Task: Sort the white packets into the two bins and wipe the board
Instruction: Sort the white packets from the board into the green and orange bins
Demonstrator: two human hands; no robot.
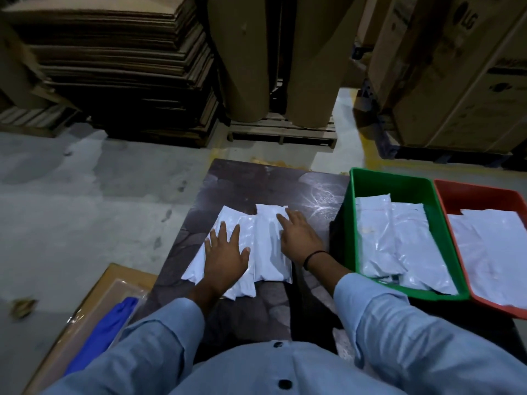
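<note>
Off the board's left edge, low on the floor, a blue cloth (99, 334) lies on a flat box (82, 297) under clear film, just beside the board (256, 181) itself. Well beyond the board's far left corner, cardboard sheets (114, 67) are stacked high.

Now onto the board: a dark, glossy slab running away from the person, and near its middle sits a small heap of white packets (269, 252), overlapping one another. The left hand (225, 258) is down on the heap's left side, palm flat, fingers straight and fanned wide. It grips nothing and just presses on the plastic.

Beyond the board's far edge, two tall brown rolls (242, 67) stand on a pallet (282, 129).

Back on the board, the right hand (299, 238) rests on the heap's right-hand packet, fingers stretched out along the top and not curled round anything. A dark wristband (313, 256) circles that wrist.

At the board's right side comes the green bin (399, 185); whether it stands on the board or just against it, I cannot tell. A pile of packets (399, 246) lies lengthwise inside it. Further right from the board, the red bin (479, 195) sits side by side with the green one, with a wide packet (490, 252) flat on its bottom. Past the board's far right corner, big printed cartons (456, 81) tower.
</note>
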